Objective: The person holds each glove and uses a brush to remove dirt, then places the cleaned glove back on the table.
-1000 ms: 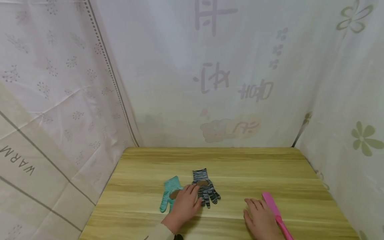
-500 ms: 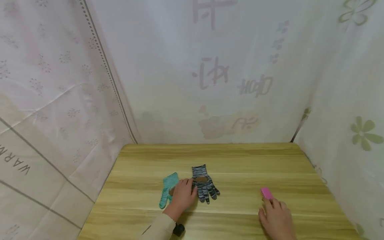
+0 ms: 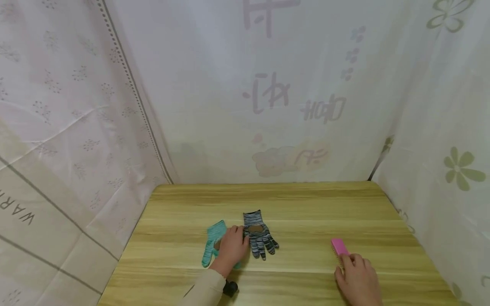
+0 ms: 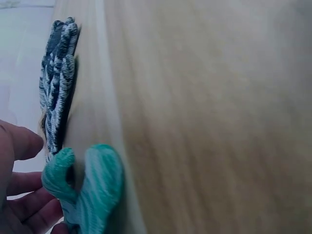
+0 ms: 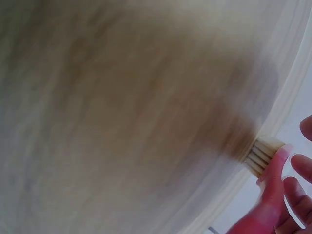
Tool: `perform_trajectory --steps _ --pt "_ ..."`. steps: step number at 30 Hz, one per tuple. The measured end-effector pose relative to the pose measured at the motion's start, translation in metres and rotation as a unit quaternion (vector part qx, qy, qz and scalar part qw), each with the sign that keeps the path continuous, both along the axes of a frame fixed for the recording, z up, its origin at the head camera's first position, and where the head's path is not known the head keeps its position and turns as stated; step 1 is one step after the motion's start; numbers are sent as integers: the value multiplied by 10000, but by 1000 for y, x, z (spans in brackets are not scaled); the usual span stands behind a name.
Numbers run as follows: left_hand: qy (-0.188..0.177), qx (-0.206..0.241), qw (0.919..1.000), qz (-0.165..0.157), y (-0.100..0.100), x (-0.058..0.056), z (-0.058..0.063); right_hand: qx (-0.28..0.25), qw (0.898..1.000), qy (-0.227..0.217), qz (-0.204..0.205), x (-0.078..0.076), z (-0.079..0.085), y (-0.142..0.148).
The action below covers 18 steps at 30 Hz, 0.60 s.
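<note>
One left hand (image 3: 233, 246), bare: laid back-up over the green glove (image 3: 217, 230), forearm rising from the near edge in a pale sleeve (image 3: 203, 289), a black object (image 3: 230, 289) beside the wrist. Thumb and fingers stand apart, nothing pinched between them; the fingertips lie at the dark striped glove (image 3: 261, 244), contact uncertain.

One right hand (image 3: 359, 278), bare: back upward, bent over the pink brush (image 3: 338, 244), fingers forward, thumb to the left. In the right wrist view, gaps show among the fingers behind the brush; whether they clamp it cannot be told.

Two gloves: flat, left of centre, cuffs to the far side, each with a brown patch; the green one partly covered by the hand, the dark one just right of it.

One brush: right part of the wood-grain table (image 3: 306, 204), bristles (image 5: 258, 158) facing left, handle mostly hidden beneath the hand.
</note>
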<state>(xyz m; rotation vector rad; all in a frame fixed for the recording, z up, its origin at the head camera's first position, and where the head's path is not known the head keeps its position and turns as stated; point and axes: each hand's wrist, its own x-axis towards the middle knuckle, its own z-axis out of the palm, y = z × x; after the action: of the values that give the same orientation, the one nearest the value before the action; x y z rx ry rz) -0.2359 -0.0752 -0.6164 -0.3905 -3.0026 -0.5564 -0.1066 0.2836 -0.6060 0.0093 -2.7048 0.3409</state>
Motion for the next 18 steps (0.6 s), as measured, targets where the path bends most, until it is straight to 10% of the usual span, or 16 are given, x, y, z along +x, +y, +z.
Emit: perform_trajectory --steps 11,18 --pt "156 -400 9988 219 -1 -5 -3 -469 9961 -746 -67 -1 -4 10" --pt "3 148 9997 215 -1 -13 -2 -732 9946 -737 0 -1 -2 16"
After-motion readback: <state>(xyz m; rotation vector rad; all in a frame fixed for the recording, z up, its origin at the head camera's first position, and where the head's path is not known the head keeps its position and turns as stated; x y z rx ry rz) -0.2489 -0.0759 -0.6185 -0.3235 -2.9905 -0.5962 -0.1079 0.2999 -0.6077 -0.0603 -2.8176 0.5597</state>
